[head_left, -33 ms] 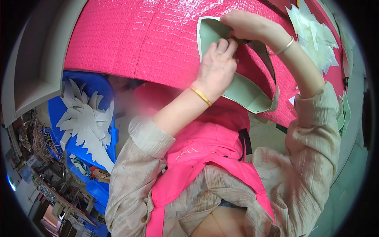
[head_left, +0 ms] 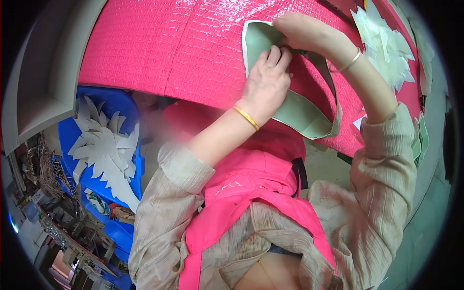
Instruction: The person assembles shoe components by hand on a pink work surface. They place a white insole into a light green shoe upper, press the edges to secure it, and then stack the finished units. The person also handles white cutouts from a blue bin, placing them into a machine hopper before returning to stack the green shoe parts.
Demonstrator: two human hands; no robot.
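A grey-green sheet piece (head_left: pixel 303 115) with pale edges, bent round into an open loop like a shoe upper, lies on the pink table. My left hand (head_left: pixel 267 87), wearing a yellow bangle, reaches over its near side, with bent fingers closed on the material inside the loop. At the far edge my right hand (head_left: pixel 305 31) curls round the same piece; a silver bangle (head_left: pixel 352 60) circles its wrist. The fingertips of both hands come close together there, and the right ones are largely hidden. A dark strip (head_left: pixel 325 72) shows along the loop's right side.
Glossy pink textured covering (head_left: pixel 140 43) spans the table. Pale cut pieces (head_left: pixel 386 48) are heaped at the far right. A blue bin (head_left: pixel 133 104) at the left holds white jagged pieces (head_left: pixel 104 145). Beside it stands a grey shelf-like box (head_left: pixel 58 82); cluttered tools and cords lie lower left.
My right hand has shifted very slightly to the right at the far edge. The left fingers have moved up a touch; the piece lies almost as before.
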